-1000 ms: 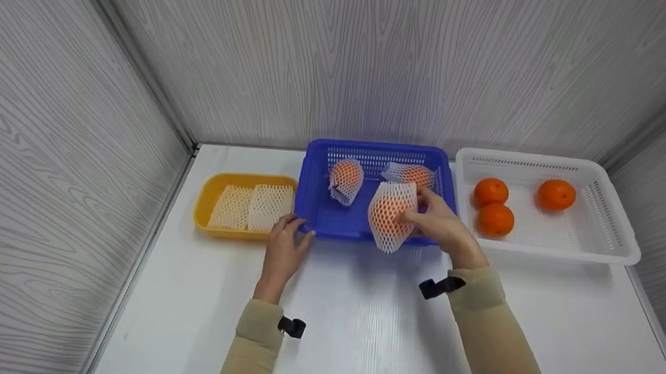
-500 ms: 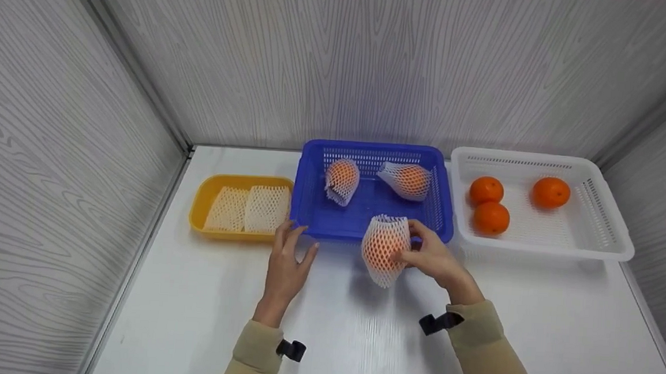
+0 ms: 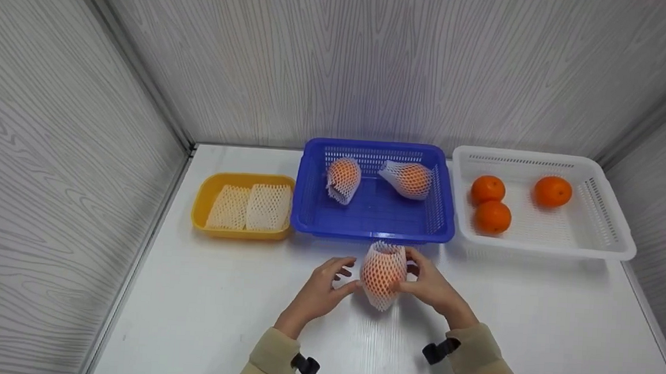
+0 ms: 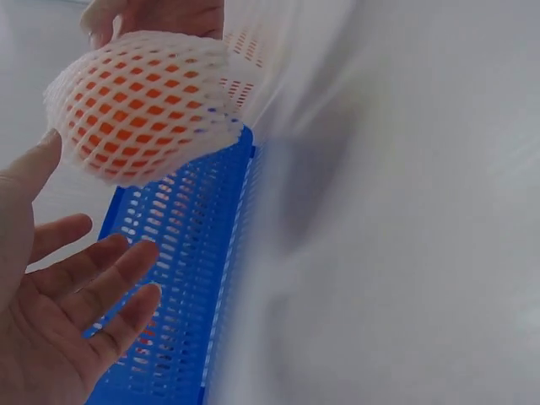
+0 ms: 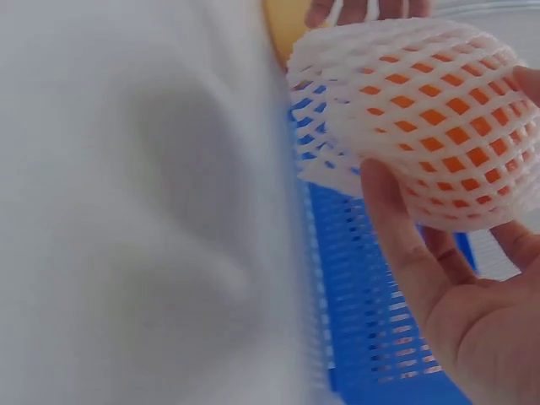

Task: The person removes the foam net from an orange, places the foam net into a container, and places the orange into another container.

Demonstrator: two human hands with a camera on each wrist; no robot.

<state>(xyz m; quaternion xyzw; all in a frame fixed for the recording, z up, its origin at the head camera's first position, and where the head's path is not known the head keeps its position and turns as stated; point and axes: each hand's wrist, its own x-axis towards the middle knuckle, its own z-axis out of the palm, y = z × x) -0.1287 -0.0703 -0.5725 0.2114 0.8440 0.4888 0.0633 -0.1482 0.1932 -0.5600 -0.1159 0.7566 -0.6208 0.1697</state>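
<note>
My right hand (image 3: pixel 435 287) grips an orange in a white foam net sleeve (image 3: pixel 383 275) from its right side, just in front of the blue basket. The sleeve's mouth points towards the basket and its narrow end towards me. On the other side is my left hand (image 3: pixel 322 290), fingers spread and slightly bent, the thumb tip right at the net. In the left wrist view the left palm (image 4: pixel 42 354) shows nothing in it. Fingers and thumb of the right hand (image 5: pixel 481 312) lie around the sleeve in the right wrist view.
The blue basket (image 3: pixel 365 235) bears two netted oranges (image 3: pixel 343 177). At right, a white basket (image 3: pixel 549 246) has three bare oranges (image 3: pixel 492 217). A yellow tray (image 3: pixel 237 234) at left contains foam net sleeves (image 3: pixel 268 207). A wood-grain panel (image 3: pixel 341 60) stands behind.
My right hand has brought the netted orange from over the blue basket towards me. The left hand has left the basket's front left corner and moved right, up to the orange.
</note>
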